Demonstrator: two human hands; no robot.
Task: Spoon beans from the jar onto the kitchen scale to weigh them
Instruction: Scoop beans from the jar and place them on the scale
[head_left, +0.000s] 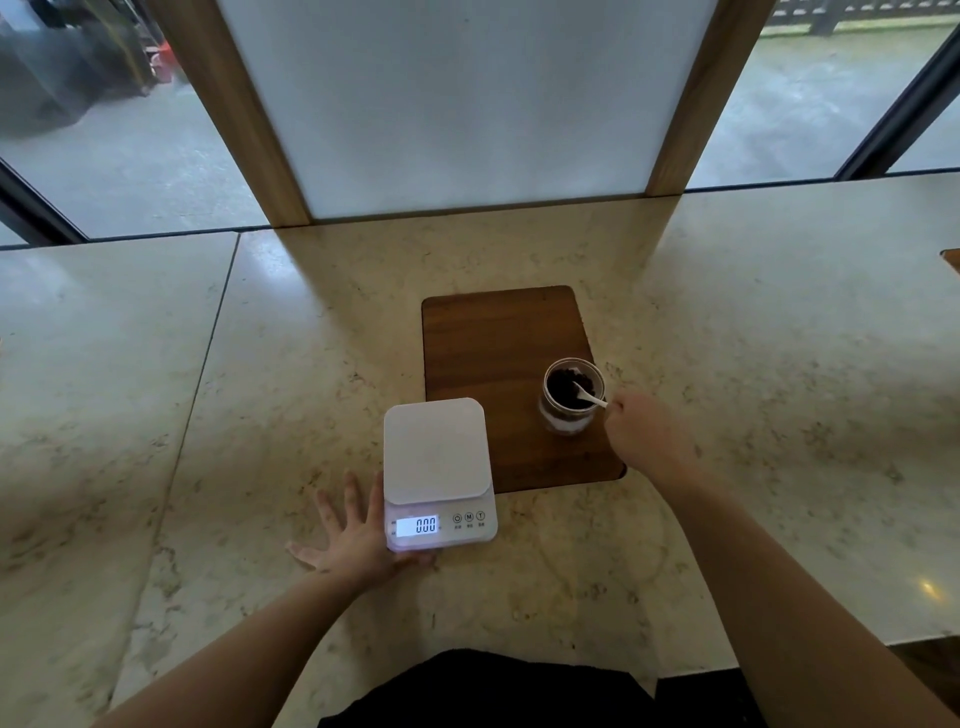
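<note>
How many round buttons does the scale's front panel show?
3. On the scale, they sit in a row right of the lit display: left button, middle button, right button. None appears hidden.

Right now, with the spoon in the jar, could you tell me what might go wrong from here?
1. The white kitchen scale has no bowl on its flat platform, so beans may roll off.
2. The left hand touches the scale's side; pressing could disturb the 0.00 reading.
3. The right hand must carry the white spoon from the glass jar across a gap, risking spills.
</note>
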